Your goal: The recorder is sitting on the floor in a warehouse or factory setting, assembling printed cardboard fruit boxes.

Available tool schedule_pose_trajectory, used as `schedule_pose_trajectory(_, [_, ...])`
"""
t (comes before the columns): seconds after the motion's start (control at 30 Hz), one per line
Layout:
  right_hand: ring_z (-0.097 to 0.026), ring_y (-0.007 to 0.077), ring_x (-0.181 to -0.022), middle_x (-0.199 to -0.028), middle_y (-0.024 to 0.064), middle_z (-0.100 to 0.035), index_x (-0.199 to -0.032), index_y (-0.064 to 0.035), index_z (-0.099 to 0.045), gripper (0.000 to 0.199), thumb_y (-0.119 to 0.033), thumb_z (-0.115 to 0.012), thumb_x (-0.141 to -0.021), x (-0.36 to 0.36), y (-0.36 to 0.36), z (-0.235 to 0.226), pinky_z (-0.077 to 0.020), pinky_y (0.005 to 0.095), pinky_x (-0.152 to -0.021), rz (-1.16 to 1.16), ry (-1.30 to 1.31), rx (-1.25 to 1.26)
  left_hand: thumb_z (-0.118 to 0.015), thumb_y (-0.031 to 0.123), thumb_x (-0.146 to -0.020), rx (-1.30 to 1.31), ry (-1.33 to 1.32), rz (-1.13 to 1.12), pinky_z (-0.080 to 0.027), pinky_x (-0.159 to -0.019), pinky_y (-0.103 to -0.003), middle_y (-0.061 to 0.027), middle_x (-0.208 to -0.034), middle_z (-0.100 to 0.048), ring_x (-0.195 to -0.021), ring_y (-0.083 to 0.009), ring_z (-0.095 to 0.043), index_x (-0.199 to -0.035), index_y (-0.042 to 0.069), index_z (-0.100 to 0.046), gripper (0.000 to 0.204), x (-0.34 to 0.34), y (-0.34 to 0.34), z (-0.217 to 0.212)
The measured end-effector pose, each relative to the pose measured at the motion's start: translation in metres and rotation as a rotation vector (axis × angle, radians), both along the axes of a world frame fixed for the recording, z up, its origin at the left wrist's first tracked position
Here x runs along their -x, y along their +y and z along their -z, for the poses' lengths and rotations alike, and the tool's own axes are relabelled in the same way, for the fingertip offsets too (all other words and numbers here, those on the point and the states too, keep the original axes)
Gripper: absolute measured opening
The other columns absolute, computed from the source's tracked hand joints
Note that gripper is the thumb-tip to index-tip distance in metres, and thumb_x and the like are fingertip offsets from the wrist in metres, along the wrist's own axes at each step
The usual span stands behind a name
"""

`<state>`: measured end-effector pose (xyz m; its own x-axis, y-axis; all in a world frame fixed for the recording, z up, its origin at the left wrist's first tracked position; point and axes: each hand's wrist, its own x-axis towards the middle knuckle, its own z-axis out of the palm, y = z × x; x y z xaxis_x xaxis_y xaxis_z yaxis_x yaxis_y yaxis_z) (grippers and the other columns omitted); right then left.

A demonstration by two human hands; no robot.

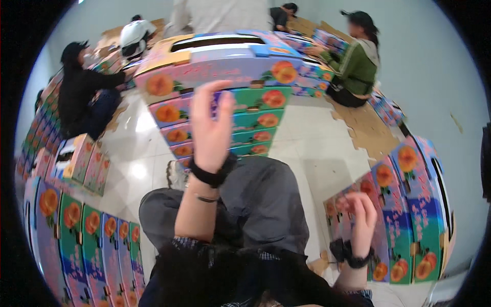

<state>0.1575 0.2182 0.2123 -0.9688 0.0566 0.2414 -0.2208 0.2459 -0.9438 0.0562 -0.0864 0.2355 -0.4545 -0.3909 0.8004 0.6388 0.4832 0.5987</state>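
In front of me stands a tall stack of colourful cardboard boxes (220,71) printed with orange fruit, the top one with a long dark slot. My left hand (212,125) is raised before this stack, its thumb and fingers apart and nothing visible between them. Whether it touches the cardboard I cannot tell. My right hand (363,215) hovers by another row of similar boxes (404,215) on the right. Its fingers are bent, slightly apart and blurred; no held thing shows. Both wrists wear dark bands.
More boxes (92,240) line up at my left, with a smaller group (82,161) beyond. People sit working at the far left (84,97) and far right (360,61). Someone in light clothing (220,18) is behind the middle stack. Brown mats (365,133) cover part of the tiled floor.
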Motion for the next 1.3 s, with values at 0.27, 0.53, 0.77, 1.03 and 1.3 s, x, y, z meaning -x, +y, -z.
schedule_pose_trajectory(0.27, [-0.051, 0.0172, -0.093, -0.104, 0.0068, -0.052, -0.104, -0.0012, -0.049, 0.038, -0.035, -0.045, -0.086, 0.202, -0.108, -0.018, -0.038, 0.029, -0.082, -0.11, 0.205, 0.227, -0.057, 0.035, -0.08, -0.252, 0.043, -0.397, -0.041, -0.07, -0.028, -0.0097, -0.089, -0.054, -0.079, -0.015, -0.05, -0.089, -0.002, -0.053, 0.038, -0.014, -0.164, -0.016])
schedule_pose_trajectory(0.53, [-0.045, 0.0184, -0.107, -0.116, 0.0075, -0.048, -0.12, -0.0061, -0.043, 0.063, -0.053, -0.047, -0.079, 0.28, -0.184, -0.042, -0.0314, 0.0318, -0.091, -0.109, 0.015, 0.415, -0.05, 0.064, -0.067, -0.369, -0.355, -0.343, -0.039, -0.083, -0.033, -0.0231, -0.099, -0.054, -0.095, -0.028, -0.052, -0.1, -0.007, -0.051, 0.078, 0.054, -0.222, -0.001])
schedule_pose_trajectory(0.77, [-0.042, 0.016, -0.105, -0.113, 0.0037, -0.048, -0.118, -0.0098, -0.045, 0.059, -0.051, -0.051, -0.077, 0.303, -0.175, -0.032, -0.0264, 0.0314, -0.093, -0.148, 0.067, 0.435, -0.055, 0.05, -0.073, -0.591, -0.168, 0.06, -0.039, -0.071, -0.025, -0.0066, -0.084, -0.053, -0.078, -0.0131, -0.047, -0.088, -0.003, -0.051, 0.055, 0.074, -0.215, 0.013])
schedule_pose_trajectory(1.03, [-0.048, 0.018, -0.097, -0.105, 0.0035, -0.052, -0.11, -0.0107, -0.047, 0.052, -0.05, -0.052, -0.076, 0.3, -0.17, -0.033, -0.0351, 0.0338, -0.084, -0.184, -0.002, 0.487, -0.049, 0.039, -0.08, -0.563, -0.03, 0.165, -0.037, -0.07, -0.022, -0.0028, -0.082, -0.05, -0.076, -0.0093, -0.044, -0.089, -0.002, -0.05, 0.042, 0.064, -0.197, 0.007])
schedule_pose_trajectory(1.3, [-0.052, 0.0178, -0.093, -0.101, 0.0044, -0.055, -0.106, -0.0093, -0.05, 0.045, -0.045, -0.051, -0.079, 0.336, -0.149, -0.03, -0.0402, 0.0327, -0.08, -0.41, -0.14, 0.548, -0.049, 0.042, -0.081, -0.31, -0.144, 0.202, -0.038, -0.073, -0.024, -0.0073, -0.089, -0.054, -0.082, -0.0103, -0.047, -0.097, -0.003, -0.05, 0.047, 0.059, -0.215, 0.009])
